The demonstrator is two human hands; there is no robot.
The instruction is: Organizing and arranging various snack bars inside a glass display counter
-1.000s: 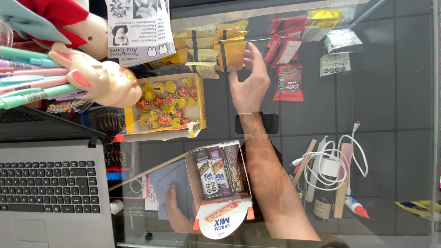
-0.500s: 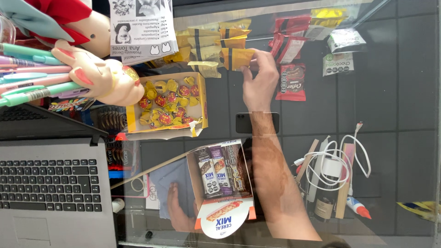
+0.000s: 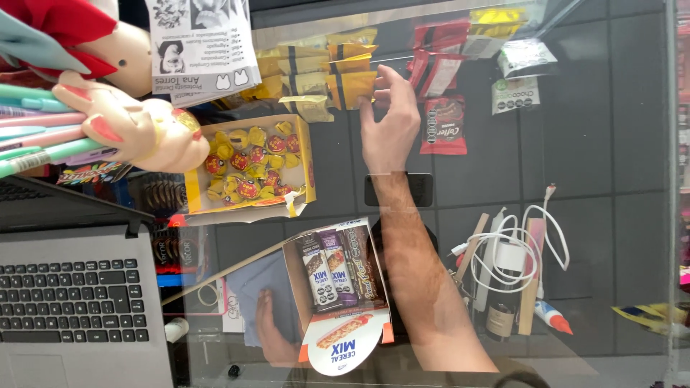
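My right hand (image 3: pixel 392 126) reaches across the glass counter to a row of yellow snack packets (image 3: pixel 352 82). Its thumb and fingertips pinch the right edge of the nearest yellow packet. My forearm crosses over a dark phone (image 3: pixel 424 190) lying flat. My left hand (image 3: pixel 269 330) lies low at the near edge, fingers flat on a blue cloth (image 3: pixel 259 284). It touches the left side of an open cardboard box of cereal bars (image 3: pixel 338 273).
An open box of round yellow and red candies (image 3: pixel 248 169) sits left of my right hand. Red packets (image 3: pixel 442 126) lie to its right. A laptop (image 3: pixel 72 309), a doll figure (image 3: pixel 136 133), pens (image 3: pixel 36 136), a white cable (image 3: pixel 525 244) and a glue bottle (image 3: pixel 552 316) surround the area.
My right hand moved up and right from the middle of the counter to the yellow packets and closed its fingers on one. The left hand stayed by the cereal bar box.
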